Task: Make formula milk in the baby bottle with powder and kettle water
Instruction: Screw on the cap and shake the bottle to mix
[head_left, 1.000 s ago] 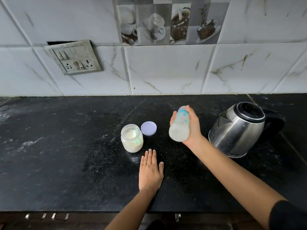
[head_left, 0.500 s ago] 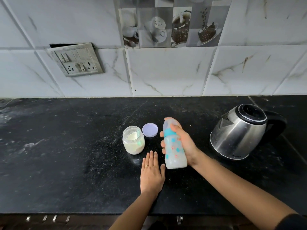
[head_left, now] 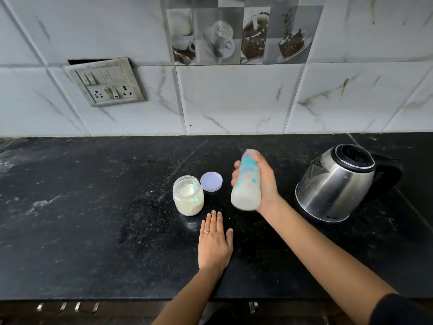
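The baby bottle [head_left: 246, 186], blurred and clouded with milky liquid, is held tilted above the black counter [head_left: 93, 207] at frame centre, between the open powder jar [head_left: 188, 195] and the kettle [head_left: 337, 184]. Shaking, judged the step in hand, is best done in short strokes with the top kept tight, so nothing is spilled. The bottle is gripped in the curled fingers of the right hand [head_left: 267, 186]; the left hand [head_left: 214, 245] is laid flat on the counter, holding nothing.
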A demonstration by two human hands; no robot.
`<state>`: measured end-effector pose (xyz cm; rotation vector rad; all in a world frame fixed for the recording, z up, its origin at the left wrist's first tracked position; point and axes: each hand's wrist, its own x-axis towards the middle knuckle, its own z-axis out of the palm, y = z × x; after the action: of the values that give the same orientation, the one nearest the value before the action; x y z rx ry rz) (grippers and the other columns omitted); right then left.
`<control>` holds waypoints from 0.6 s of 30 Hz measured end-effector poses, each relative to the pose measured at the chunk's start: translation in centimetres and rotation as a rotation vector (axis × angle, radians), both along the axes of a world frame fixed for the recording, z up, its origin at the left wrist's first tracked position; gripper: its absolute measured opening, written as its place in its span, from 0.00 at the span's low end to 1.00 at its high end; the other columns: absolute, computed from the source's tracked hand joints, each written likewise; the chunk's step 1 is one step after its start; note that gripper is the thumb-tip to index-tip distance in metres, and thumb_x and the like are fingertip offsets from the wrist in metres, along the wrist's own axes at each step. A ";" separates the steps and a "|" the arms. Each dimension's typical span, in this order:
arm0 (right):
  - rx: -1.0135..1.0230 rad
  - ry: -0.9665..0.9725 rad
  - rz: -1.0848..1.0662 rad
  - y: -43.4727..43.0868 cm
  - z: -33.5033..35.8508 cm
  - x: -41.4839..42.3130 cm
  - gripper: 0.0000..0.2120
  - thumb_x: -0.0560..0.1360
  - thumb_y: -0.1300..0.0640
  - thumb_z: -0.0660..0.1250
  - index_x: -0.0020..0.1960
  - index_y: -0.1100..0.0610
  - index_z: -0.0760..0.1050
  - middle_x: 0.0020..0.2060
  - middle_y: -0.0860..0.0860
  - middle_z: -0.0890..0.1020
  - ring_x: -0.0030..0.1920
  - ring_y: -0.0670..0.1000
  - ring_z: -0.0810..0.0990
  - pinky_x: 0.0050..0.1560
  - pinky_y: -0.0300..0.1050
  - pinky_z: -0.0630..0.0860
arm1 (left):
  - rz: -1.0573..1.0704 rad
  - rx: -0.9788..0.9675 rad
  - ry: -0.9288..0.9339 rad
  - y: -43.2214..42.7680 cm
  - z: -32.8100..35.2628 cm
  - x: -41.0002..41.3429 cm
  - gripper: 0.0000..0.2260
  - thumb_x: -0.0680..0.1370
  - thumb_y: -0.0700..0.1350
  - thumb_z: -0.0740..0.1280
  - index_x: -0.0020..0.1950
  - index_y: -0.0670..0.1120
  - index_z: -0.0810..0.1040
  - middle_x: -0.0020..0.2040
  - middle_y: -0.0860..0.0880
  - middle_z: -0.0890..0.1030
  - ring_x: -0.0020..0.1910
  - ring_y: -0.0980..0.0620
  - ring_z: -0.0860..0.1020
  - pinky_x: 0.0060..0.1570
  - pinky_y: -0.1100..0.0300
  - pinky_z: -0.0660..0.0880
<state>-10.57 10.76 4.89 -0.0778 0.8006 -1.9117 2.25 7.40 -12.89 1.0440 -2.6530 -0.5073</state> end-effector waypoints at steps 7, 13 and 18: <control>0.080 0.196 0.202 1.7 -1.5 1.4 0.09 0.74 0.48 0.63 0.49 0.48 0.80 0.37 0.54 0.77 0.28 0.51 0.75 0.29 0.42 0.74 | 0.000 0.000 -0.008 0.1 0.1 0.0 0.31 0.77 0.58 0.41 0.76 0.43 0.57 0.76 0.44 0.59 0.76 0.49 0.54 0.74 0.57 0.42; 0.047 -0.235 -0.129 0.2 -0.8 -1.4 0.16 0.76 0.46 0.63 0.41 0.59 0.74 0.32 0.52 0.78 0.26 0.49 0.78 0.29 0.37 0.77 | 0.004 0.011 -0.015 0.0 0.0 0.0 0.32 0.77 0.59 0.40 0.76 0.44 0.56 0.77 0.45 0.57 0.76 0.50 0.52 0.73 0.57 0.42; 0.142 0.202 0.203 1.5 -2.3 1.0 0.18 0.73 0.49 0.65 0.61 0.52 0.72 0.36 0.54 0.78 0.28 0.52 0.76 0.29 0.43 0.75 | -0.005 -0.010 -0.021 0.0 0.1 0.1 0.32 0.77 0.58 0.39 0.77 0.44 0.55 0.77 0.45 0.57 0.76 0.50 0.52 0.74 0.57 0.41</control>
<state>-9.62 12.26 2.62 -0.2585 1.0215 -1.6684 2.33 7.41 -12.77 1.0459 -2.6745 -0.4864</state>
